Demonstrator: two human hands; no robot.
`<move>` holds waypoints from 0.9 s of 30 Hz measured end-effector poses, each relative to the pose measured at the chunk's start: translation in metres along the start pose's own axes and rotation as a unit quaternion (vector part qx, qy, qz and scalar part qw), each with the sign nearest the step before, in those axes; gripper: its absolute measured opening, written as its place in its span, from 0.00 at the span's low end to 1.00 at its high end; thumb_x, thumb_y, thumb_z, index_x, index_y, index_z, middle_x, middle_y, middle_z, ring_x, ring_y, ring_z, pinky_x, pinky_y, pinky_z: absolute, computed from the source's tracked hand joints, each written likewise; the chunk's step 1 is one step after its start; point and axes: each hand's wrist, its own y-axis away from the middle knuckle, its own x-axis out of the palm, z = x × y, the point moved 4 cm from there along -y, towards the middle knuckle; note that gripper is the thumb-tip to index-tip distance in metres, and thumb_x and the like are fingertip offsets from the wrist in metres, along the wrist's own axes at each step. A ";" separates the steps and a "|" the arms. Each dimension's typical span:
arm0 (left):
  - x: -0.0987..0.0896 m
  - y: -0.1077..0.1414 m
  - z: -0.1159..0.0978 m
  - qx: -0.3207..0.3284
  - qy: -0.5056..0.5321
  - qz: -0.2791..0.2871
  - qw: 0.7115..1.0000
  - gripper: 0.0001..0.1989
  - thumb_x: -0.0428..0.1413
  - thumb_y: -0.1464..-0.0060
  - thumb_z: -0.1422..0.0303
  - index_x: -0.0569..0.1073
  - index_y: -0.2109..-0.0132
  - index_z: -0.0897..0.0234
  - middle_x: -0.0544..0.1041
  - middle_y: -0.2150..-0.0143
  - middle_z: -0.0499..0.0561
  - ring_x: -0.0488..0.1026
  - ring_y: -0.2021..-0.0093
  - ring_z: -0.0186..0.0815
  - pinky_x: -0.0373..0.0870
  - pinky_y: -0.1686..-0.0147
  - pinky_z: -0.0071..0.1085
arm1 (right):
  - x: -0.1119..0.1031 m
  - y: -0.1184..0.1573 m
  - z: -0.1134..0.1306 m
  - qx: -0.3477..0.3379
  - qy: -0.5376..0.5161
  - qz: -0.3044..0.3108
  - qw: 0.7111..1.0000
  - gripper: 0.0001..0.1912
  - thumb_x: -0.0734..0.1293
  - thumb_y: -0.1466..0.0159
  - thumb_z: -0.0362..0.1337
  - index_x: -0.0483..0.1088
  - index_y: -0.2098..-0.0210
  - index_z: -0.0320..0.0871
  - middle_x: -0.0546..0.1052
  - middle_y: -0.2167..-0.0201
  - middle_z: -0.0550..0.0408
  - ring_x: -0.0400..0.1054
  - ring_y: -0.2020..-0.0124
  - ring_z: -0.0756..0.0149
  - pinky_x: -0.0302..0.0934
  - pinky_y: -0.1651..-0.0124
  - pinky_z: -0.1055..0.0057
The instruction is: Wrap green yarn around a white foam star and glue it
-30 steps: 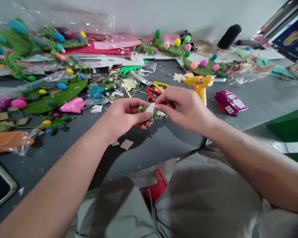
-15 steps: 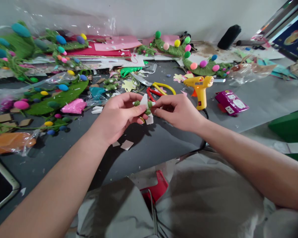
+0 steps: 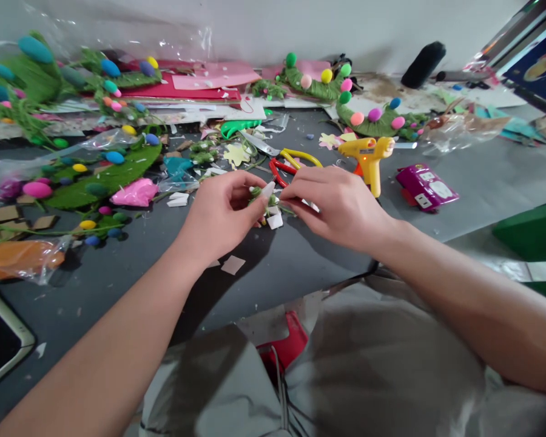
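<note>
My left hand [image 3: 225,209] is closed on a small white star-shaped piece [image 3: 268,189] wrapped in green yarn, its thumb lying along the near side. Part of the star is hidden behind the fingers. Just right of it, my right hand [image 3: 341,203] is pinched, with a thin strand of green yarn [image 3: 287,209] at its fingertips. Scissors [image 3: 303,158] with red and yellow handles lie just beyond both hands. Small white paper pieces [image 3: 275,221] rest on the table below the star.
A yellow glue gun [image 3: 368,159] stands beyond my right hand, beside a purple packet [image 3: 426,187]. Green yarn-covered shapes with colored balls [image 3: 104,182] crowd the left side. An orange packet [image 3: 22,261] and a dark-screened device [image 3: 2,340] lie at the near left.
The star has turned in my left hand and now shows more edge-on. My right hand has rolled over and shifted slightly right, drawing a little away from the star.
</note>
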 end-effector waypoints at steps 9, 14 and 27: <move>-0.001 0.000 -0.004 -0.062 0.105 0.070 0.990 0.08 0.68 0.49 0.71 0.80 0.60 0.61 0.78 0.75 0.46 0.76 0.75 0.33 0.73 0.72 0.28 | 0.001 -0.001 -0.014 0.077 -0.162 -0.054 0.982 0.06 0.67 0.32 0.31 0.78 0.62 0.41 0.77 0.68 0.56 0.66 0.68 0.70 0.59 0.63 0.70; 0.000 0.000 -0.004 -0.078 0.206 0.069 0.973 0.08 0.67 0.49 0.74 0.78 0.62 0.62 0.78 0.70 0.46 0.76 0.74 0.29 0.74 0.72 0.26 | 0.008 -0.001 -0.012 0.108 -0.217 -0.035 0.970 0.06 0.68 0.33 0.32 0.78 0.63 0.40 0.78 0.69 0.57 0.65 0.70 0.73 0.58 0.66 0.73; 0.000 -0.004 0.003 -0.086 0.158 0.003 0.984 0.09 0.67 0.48 0.72 0.77 0.59 0.65 0.79 0.73 0.48 0.76 0.75 0.32 0.74 0.72 0.28 | 0.011 0.000 0.001 0.070 -0.127 -0.005 0.989 0.08 0.67 0.33 0.31 0.80 0.63 0.40 0.79 0.68 0.55 0.69 0.67 0.69 0.60 0.62 0.70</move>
